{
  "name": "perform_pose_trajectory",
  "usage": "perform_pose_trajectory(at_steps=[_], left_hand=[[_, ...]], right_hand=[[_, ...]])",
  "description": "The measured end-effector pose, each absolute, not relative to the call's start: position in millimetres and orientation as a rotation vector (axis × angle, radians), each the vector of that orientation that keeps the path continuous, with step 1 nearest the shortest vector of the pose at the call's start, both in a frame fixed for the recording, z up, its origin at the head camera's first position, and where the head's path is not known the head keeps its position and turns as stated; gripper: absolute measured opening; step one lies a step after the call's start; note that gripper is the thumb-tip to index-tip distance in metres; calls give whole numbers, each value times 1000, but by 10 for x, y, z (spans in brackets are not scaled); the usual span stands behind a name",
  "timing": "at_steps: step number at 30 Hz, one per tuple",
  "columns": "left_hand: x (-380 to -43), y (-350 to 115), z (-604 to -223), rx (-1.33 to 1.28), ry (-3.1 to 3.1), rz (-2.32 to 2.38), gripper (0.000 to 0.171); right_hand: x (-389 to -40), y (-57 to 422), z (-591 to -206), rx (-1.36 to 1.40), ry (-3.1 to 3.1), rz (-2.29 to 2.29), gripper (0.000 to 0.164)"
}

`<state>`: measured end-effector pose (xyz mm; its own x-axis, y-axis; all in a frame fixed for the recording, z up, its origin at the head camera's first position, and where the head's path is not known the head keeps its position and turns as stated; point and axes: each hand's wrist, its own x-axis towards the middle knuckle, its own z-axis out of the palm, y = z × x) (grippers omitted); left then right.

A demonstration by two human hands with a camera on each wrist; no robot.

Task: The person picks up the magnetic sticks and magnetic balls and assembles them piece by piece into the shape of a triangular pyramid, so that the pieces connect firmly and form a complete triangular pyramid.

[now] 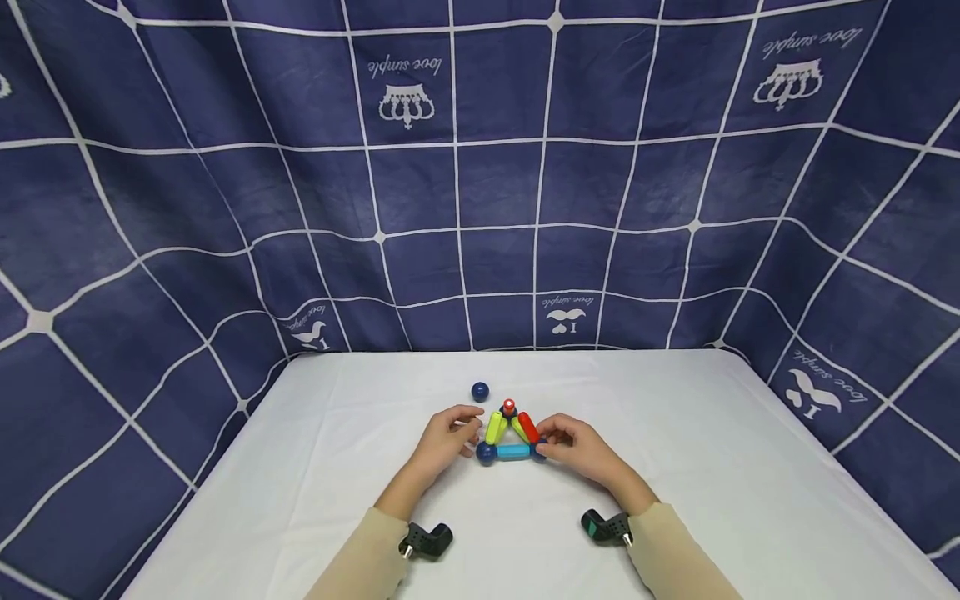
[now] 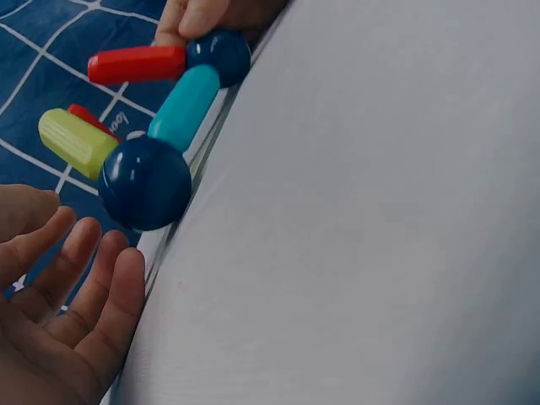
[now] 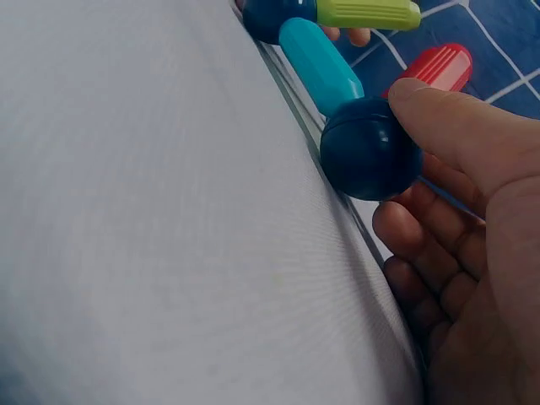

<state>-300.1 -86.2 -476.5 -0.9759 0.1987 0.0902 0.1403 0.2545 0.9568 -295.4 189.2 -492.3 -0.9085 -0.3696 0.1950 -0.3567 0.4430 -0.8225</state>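
Observation:
On the white table lies a toy frame of dark blue balls and coloured rods. A light blue rod (image 1: 513,451) joins the left ball (image 1: 486,453) and the right ball (image 3: 369,150) along the near side. A yellow-green rod (image 2: 78,143) rises from the left ball, and a red rod (image 1: 528,427) from the right one. Another ball with a red rod end (image 1: 509,407) is at the far corner. My right hand (image 1: 579,451) pinches the right ball, thumb on its side. My left hand (image 1: 444,442), fingers loosely bent and holding nothing, is just beside the left ball.
A separate dark blue ball (image 1: 480,392) lies behind the frame, toward the table's far side. The white tabletop (image 1: 337,467) meets a navy checked curtain (image 1: 495,183) at the back and sides. Black wrist cameras (image 1: 426,541) are strapped at both sleeves.

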Motion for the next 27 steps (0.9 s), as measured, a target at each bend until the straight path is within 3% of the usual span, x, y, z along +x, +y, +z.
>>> perform_pose_trajectory(at_steps=[7,17,27], left_hand=[[-3231,-806,-4708,218,2571,1792,32],[-3510,-700,-4668,102,2624,1783,53],[-3593,-744,-4728,84,2550,1756,48]], right_hand=[[-2950,1886,-4913,-646,2676,-1495,21],[-2957,1886,-4909,-637,2686,-1498,20],[-2969,1877,-4956,-616,2691,-1482,20]])
